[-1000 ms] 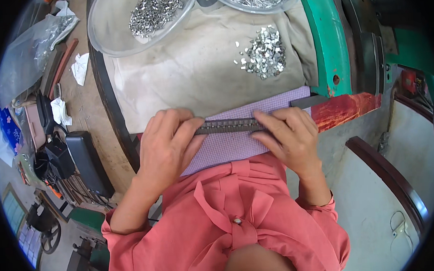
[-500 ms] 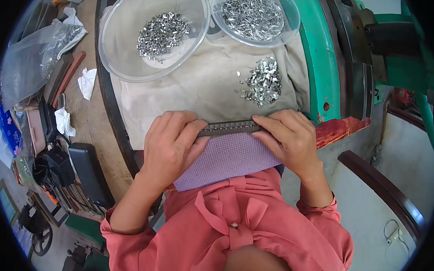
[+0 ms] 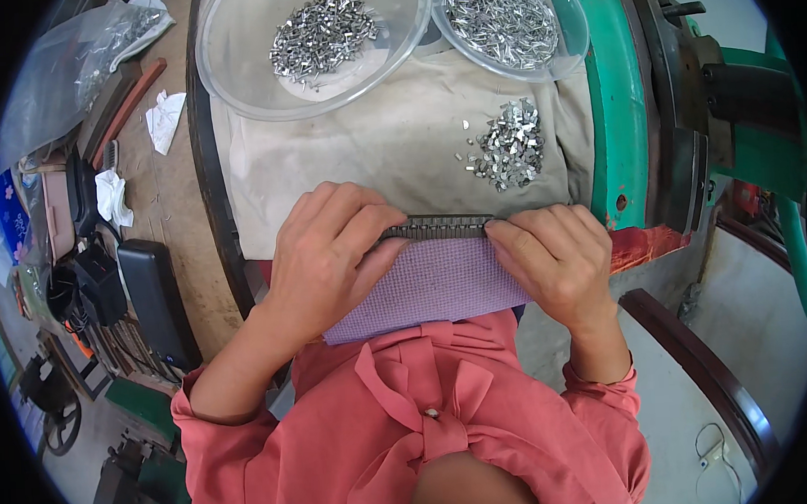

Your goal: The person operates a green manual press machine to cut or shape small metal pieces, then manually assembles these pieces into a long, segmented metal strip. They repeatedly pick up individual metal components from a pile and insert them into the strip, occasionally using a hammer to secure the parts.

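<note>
Far left edge of the frame is all clutter: a crumpled plastic bag [image 3: 71,73] up in the upper left, a couple of white paper scraps [image 3: 165,118] on the brown wooden bench, and lower down a black box-shaped thing [image 3: 158,303] with some cables next to it

Moving in, there's a beige cloth [image 3: 372,154] spread over the work surface. At the top of the frame sits a big clear bowl [image 3: 314,49] with a heap of small shiny metal pieces in it, and just right of it a second clear bowl [image 3: 506,18] that's got even more of them

Center of the frame is where the action is. The left hand [image 3: 327,260] is curled over the left end of a dark metal strip [image 3: 438,227], thumb underneath and fingers on top, so it's clamped on that end. The strip lies flat, running left to right along the near edge of the beige cloth, right at the top edge of a purple cloth [image 3: 432,287] that hangs toward the person's lap. The right hand [image 3: 557,263] pinches the other end of the strip, fingertips closed on it

Just above the right hand, a loose pile of metal clips [image 3: 507,144] sits on the beige cloth, near the strip but not touching it

Right side of the frame is a green machine [image 3: 618,107] with dark parts behind it
</note>
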Action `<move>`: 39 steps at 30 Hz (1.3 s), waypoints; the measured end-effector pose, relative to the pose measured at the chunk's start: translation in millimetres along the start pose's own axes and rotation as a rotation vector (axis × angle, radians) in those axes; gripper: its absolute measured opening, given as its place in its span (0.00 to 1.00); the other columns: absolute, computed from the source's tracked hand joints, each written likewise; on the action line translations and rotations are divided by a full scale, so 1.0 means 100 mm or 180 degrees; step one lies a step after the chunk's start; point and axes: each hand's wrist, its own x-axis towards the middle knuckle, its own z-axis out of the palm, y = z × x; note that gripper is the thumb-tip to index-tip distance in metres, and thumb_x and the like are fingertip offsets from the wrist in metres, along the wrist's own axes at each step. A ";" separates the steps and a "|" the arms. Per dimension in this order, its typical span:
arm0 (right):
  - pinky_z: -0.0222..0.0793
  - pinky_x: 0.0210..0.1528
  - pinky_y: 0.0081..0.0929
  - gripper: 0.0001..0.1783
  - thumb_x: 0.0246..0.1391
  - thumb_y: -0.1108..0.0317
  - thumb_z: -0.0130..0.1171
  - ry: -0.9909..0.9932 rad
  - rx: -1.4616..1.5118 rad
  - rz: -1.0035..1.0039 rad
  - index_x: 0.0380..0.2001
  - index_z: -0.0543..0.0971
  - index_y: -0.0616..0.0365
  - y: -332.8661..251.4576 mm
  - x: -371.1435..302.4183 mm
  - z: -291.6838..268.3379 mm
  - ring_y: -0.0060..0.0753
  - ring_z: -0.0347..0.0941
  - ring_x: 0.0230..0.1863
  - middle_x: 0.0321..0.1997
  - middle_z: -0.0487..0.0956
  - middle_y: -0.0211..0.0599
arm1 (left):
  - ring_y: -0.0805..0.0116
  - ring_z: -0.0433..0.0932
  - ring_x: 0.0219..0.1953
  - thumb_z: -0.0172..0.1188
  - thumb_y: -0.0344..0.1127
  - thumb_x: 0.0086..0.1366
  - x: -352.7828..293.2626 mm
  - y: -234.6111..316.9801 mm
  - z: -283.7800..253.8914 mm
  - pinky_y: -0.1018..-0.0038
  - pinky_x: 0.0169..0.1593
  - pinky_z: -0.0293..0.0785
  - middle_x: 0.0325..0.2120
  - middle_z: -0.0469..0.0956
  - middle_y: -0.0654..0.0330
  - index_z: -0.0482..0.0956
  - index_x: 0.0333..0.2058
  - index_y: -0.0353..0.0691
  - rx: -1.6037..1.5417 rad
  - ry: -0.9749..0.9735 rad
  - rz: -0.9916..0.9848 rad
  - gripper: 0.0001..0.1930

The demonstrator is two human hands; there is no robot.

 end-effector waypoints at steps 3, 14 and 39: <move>0.63 0.30 0.27 0.11 0.42 0.68 0.63 0.0015 -0.0011 -0.0074 0.32 0.83 0.53 0.01 0.02 -0.02 0.27 0.73 0.28 0.31 0.78 0.26 | 0.56 0.75 0.34 0.72 0.28 0.46 0.01 0.01 0.01 0.65 0.38 0.71 0.34 0.78 0.58 0.80 0.34 0.40 0.0069 -0.0007 0.0052 0.15; 0.63 0.34 0.29 0.08 0.43 0.69 0.61 -0.0369 0.0138 -0.0185 0.31 0.80 0.56 -0.06 0.22 -0.01 0.30 0.72 0.32 0.34 0.76 0.28 | 0.60 0.76 0.34 0.71 0.26 0.45 -0.01 0.04 0.01 0.66 0.37 0.71 0.33 0.78 0.61 0.83 0.36 0.42 0.0161 0.0012 0.0207 0.15; 0.70 0.32 0.33 0.08 0.42 0.72 0.69 -0.0187 0.0453 0.0085 0.30 0.83 0.52 0.11 0.47 0.15 0.36 0.77 0.32 0.31 0.78 0.28 | 0.60 0.77 0.37 0.71 0.28 0.46 -0.09 -0.08 0.04 0.66 0.40 0.72 0.37 0.78 0.60 0.85 0.39 0.43 -0.0168 0.0046 0.0179 0.17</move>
